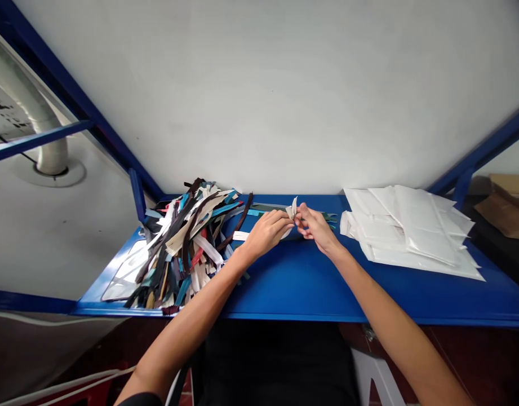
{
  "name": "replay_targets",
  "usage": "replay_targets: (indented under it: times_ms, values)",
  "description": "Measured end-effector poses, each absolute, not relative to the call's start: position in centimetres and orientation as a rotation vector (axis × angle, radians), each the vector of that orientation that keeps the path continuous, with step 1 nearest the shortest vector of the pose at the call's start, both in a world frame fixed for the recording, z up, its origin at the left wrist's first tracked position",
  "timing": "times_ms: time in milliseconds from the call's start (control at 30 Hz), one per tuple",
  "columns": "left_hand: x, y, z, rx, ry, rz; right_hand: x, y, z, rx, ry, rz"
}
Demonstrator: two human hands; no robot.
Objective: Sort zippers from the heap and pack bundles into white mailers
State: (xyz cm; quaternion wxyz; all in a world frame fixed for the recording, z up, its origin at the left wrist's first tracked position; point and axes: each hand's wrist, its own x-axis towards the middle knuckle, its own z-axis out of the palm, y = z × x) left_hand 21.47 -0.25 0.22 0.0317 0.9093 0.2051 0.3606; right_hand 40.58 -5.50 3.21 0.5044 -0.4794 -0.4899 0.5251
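Over the middle of the blue table, my left hand is closed, its fingers pinching a cream-white zipper. Close beside it on the right, my right hand is closed too, with thumb and fingertips on the same zipper. One end of the zipper sticks up between the hands, and part of it is hidden by the fingers. A white zipper end shows left of my left hand; I cannot tell if it belongs to the held one. Beneath and behind the hands lie green and blue zippers.
A large tangled heap of zippers in many colours covers the table's left side, partly over a clear plastic bag. White plastic bags are stacked at the right. Blue frame bars and a pale wall bound the table.
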Motion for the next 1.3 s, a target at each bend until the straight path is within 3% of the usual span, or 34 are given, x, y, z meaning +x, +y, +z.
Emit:
replay_targets:
  times_ms: [233, 433, 733, 1133, 1300]
  values:
    - [22.2, -0.8, -0.5, 2.542, 0.569, 1.131, 40.3, -5.5, 2.2, -1.314, -1.461, 0.814]
    - [22.9, -1.5, -1.0, 1.979, 0.831, 1.170, 40.1, -6.0, 2.7, -1.335, -1.527, 0.758]
    - [22.8, -1.3, -0.5, 1.902, 0.848, 1.115, 39.9, -6.2, 2.2, -1.380, -1.656, 0.407]
    - [22.9, -0.9, -0.3, 1.473, 0.650, 0.927, 40.6, -6.0, 1.8, -1.350, -1.706, 0.464]
    - [23.3, -1.1, -0.4, 1.498, 0.595, 0.832, 40.5, -5.6, 1.4, -1.347, -1.733, 0.343]
